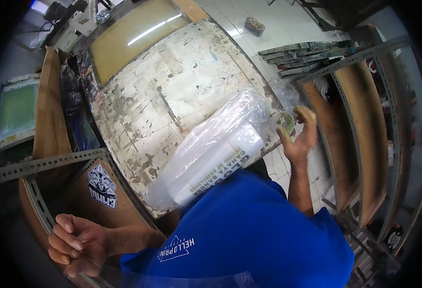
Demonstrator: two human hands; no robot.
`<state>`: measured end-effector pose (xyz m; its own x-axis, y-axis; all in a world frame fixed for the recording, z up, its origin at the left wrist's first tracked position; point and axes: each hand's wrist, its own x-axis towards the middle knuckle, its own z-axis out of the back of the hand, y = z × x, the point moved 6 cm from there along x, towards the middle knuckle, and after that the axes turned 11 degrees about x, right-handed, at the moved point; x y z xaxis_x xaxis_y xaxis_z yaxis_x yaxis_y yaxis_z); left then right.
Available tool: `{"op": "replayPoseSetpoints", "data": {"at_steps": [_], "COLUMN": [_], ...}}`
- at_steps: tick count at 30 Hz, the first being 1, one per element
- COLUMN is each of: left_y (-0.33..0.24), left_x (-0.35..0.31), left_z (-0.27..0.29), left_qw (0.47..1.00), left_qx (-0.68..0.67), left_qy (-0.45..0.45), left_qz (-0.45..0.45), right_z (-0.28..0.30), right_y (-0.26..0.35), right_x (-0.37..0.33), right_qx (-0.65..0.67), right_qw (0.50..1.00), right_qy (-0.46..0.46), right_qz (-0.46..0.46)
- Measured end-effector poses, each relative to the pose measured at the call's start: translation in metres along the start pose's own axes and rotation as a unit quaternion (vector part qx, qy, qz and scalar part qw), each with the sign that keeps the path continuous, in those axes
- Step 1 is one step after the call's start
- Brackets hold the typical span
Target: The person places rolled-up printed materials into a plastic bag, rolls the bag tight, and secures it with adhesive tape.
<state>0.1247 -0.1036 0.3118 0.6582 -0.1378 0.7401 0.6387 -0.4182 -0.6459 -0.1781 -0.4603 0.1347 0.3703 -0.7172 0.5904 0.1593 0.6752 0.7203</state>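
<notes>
A white bundle with printed lettering (223,165), wrapped in clear plastic (220,117), lies slanting across the near edge of the worn, paint-flaked table (144,110), against my blue shirt. Beyond the bundle's right end, my right hand (303,137) is raised, its thumb against a round, clear ring that looks like a roll of tape (286,123). The fingers curve around the ring's far side. My left hand (79,245) is away from the bundle at the lower left, above the metal frame. Its fingers are curled in, and whatever they may hold is hidden.
A yellowish framed screen (134,41) lies on the table's far end. At the right stands a metal rack with wooden shelves (364,129). A perforated metal bar (52,163) and a stickered brown board (108,187) are at the left. Long dark-stained slats (307,55) lie beyond the rack.
</notes>
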Motion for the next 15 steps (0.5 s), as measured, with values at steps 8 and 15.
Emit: {"op": "replayPoseSetpoints", "data": {"at_steps": [8,15], "left_y": [0.013,0.055], "left_x": [-0.003,-0.011], "left_z": [-0.035,-0.052], "left_qw": [0.996,0.970], "left_qx": [-0.036,0.004], "left_qy": [0.051,0.209], "left_qz": [0.064,0.123], "right_z": [-0.026,-0.027], "right_y": [0.213,0.178], "right_x": [0.061,0.051], "right_qx": [0.586,0.578], "right_qw": [0.797,0.797], "right_qy": [0.078,0.173], "right_qz": [0.126,0.030]}}
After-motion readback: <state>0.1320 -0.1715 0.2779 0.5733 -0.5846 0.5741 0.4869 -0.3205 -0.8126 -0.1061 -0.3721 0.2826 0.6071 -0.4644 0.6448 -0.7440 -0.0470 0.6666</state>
